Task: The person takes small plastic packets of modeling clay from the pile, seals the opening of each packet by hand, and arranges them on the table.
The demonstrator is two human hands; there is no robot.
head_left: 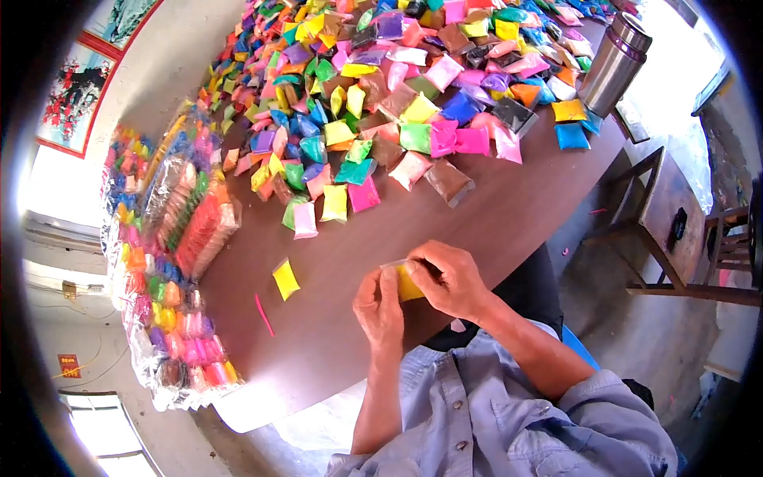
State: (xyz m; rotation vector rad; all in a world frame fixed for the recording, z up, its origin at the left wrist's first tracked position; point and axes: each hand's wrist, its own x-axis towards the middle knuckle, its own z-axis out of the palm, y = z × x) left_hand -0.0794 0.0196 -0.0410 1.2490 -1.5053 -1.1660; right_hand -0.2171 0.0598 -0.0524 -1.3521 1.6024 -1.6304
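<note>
Between my two hands, near the table's front edge, is a small yellow packet (408, 285) in clear film. My left hand (378, 308) pinches the packet's top left corner with thumb and fingers. Thumb and forefinger of my right hand (447, 280) grip its upper right side, covering part of it. Another yellow packet (286, 280) lies flat on the brown table (334, 254) to the left. A thin pink strip (264, 315) rests beside that packet, lower left.
A large heap of colourful packets (381, 103) covers the table's far part. Bagged bundles of packets (179, 318) line the left edge. A steel flask (616, 65) stands at the back right. Beyond the right edge is a wooden stool (671, 215).
</note>
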